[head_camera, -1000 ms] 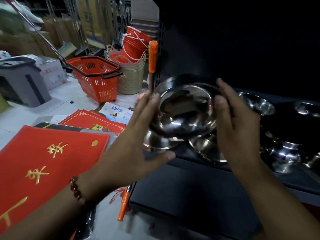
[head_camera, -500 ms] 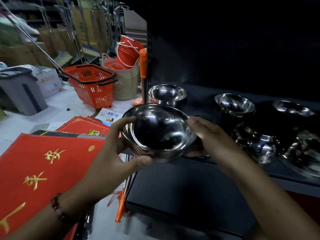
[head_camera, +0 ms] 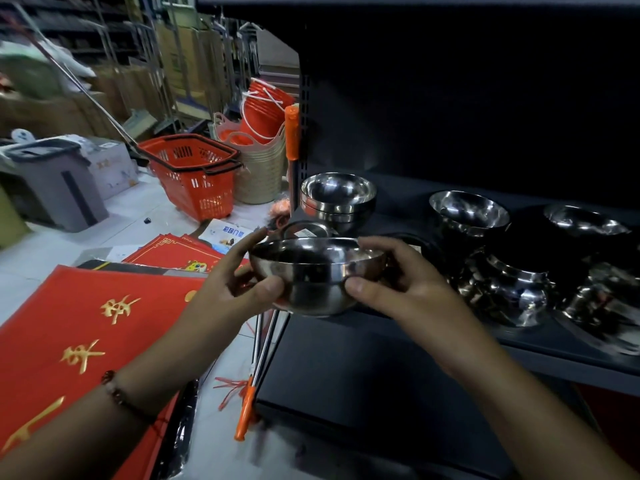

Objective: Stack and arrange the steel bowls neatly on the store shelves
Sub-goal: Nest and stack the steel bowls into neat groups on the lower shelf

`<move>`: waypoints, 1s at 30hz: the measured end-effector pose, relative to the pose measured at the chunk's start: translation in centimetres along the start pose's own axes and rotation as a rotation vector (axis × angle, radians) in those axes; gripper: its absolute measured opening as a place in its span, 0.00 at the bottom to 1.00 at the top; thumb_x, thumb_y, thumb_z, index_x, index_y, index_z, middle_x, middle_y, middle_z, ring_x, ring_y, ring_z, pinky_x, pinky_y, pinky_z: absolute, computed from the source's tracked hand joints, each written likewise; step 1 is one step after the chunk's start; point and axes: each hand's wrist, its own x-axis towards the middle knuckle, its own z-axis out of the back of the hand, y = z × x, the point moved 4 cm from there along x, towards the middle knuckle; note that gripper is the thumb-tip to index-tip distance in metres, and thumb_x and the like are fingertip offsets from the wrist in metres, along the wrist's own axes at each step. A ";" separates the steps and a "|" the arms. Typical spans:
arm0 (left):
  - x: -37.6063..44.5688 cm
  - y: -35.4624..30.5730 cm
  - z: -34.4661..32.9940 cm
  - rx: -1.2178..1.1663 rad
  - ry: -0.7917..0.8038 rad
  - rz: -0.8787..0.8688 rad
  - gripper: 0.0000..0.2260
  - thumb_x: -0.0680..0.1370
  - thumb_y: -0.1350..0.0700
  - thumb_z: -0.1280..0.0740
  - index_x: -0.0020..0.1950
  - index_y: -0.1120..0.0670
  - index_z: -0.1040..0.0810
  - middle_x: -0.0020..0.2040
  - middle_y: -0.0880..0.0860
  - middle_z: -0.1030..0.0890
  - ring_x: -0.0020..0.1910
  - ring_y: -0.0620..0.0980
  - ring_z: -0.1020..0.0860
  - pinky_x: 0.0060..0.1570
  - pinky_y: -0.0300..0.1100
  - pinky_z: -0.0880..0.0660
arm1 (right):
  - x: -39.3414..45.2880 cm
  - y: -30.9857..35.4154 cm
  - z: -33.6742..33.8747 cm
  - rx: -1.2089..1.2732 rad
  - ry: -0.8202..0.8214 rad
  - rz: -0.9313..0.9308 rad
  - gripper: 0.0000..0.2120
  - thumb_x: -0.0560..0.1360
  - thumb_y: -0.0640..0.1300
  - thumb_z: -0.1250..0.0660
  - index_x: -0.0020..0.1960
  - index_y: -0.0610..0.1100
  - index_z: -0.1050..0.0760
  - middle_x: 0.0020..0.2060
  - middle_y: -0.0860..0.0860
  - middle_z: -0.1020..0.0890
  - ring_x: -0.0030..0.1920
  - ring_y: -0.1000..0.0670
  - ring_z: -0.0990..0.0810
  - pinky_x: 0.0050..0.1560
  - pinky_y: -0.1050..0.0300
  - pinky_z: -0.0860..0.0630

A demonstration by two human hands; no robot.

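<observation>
Steel bowl (head_camera: 317, 275) upright, clasped between left hand (head_camera: 235, 282) and right hand (head_camera: 398, 282); stacked bowls (head_camera: 337, 199) behind, apparently slightly left.

Steel bowl (head_camera: 317, 275) held upright, level, between left hand (head_camera: 232, 289) and right hand (head_camera: 398, 285), thumbs on near wall, fingers at rim. Stack of nested bowls (head_camera: 337, 197) on dark shelf (head_camera: 398, 188) behind it. Red basket (head_camera: 194, 174) on floor, well left.

Dim storeroom: pale tiled floor (head_camera: 131, 209), metal racks (head_camera: 145, 64) behind.
</observation>
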 end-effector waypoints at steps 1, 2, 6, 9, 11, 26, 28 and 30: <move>0.0 -0.2 -0.1 -0.004 -0.008 -0.020 0.29 0.68 0.48 0.22 0.66 0.34 0.27 0.59 0.45 0.17 0.60 0.47 0.19 0.54 0.39 0.21 | -0.1 -0.2 -0.1 -0.016 -0.016 0.031 0.22 0.66 0.46 0.22 0.57 0.58 0.23 0.46 0.61 0.16 0.49 0.63 0.19 0.50 0.69 0.25; 0.0 -0.5 -0.2 -0.007 -0.018 -0.048 0.28 0.71 0.54 0.23 0.66 0.37 0.27 0.58 0.43 0.17 0.59 0.45 0.19 0.52 0.35 0.22 | -0.1 -0.5 0.0 -0.040 -0.036 0.063 0.22 0.66 0.44 0.21 0.56 0.57 0.23 0.49 0.58 0.16 0.53 0.60 0.19 0.52 0.67 0.25; -0.3 -1.8 -0.6 0.025 -0.037 -0.158 0.22 0.73 0.65 0.31 0.65 0.50 0.25 0.56 0.41 0.16 0.58 0.42 0.19 0.48 0.31 0.23 | -0.2 -0.8 0.3 -0.158 -0.137 0.176 0.22 0.63 0.43 0.18 0.51 0.60 0.21 0.70 0.60 0.32 0.69 0.57 0.29 0.65 0.61 0.27; -0.5 -1.6 -0.5 0.113 -0.034 -0.228 0.21 0.75 0.60 0.28 0.68 0.50 0.25 0.65 0.44 0.21 0.66 0.45 0.23 0.55 0.36 0.22 | -0.3 -0.6 0.2 -0.191 -0.176 0.227 0.22 0.62 0.45 0.18 0.51 0.61 0.21 0.72 0.63 0.35 0.70 0.63 0.32 0.68 0.56 0.28; -0.4 -1.5 -0.7 0.233 -0.011 -0.284 0.23 0.75 0.55 0.27 0.69 0.47 0.26 0.73 0.38 0.31 0.71 0.43 0.29 0.62 0.39 0.25 | -0.2 -0.6 0.3 -0.203 -0.192 0.257 0.23 0.63 0.43 0.18 0.52 0.61 0.21 0.71 0.68 0.37 0.70 0.65 0.33 0.69 0.53 0.28; 11.1 -1.4 -1.0 0.478 -0.195 -0.442 0.22 0.75 0.57 0.26 0.68 0.46 0.24 0.76 0.40 0.35 0.73 0.35 0.37 0.68 0.53 0.29 | 9.5 -1.3 1.2 -0.272 -0.253 0.298 0.18 0.74 0.43 0.27 0.55 0.66 0.21 0.79 0.53 0.44 0.74 0.53 0.33 0.69 0.53 0.28; 12.8 -1.0 -0.9 0.545 -0.218 -0.438 0.22 0.76 0.55 0.27 0.69 0.45 0.24 0.77 0.46 0.36 0.76 0.41 0.38 0.67 0.54 0.28 | 11.4 -1.8 1.5 -0.326 -0.255 0.267 0.17 0.75 0.46 0.28 0.56 0.67 0.22 0.79 0.53 0.45 0.75 0.52 0.35 0.71 0.51 0.31; 14.2 -0.6 -1.1 0.653 -0.229 -0.438 0.23 0.77 0.53 0.29 0.71 0.46 0.26 0.77 0.46 0.37 0.77 0.45 0.39 0.70 0.51 0.31 | 13.1 -2.2 1.8 -0.385 -0.251 0.247 0.16 0.75 0.48 0.28 0.58 0.66 0.23 0.79 0.52 0.46 0.76 0.53 0.38 0.73 0.50 0.33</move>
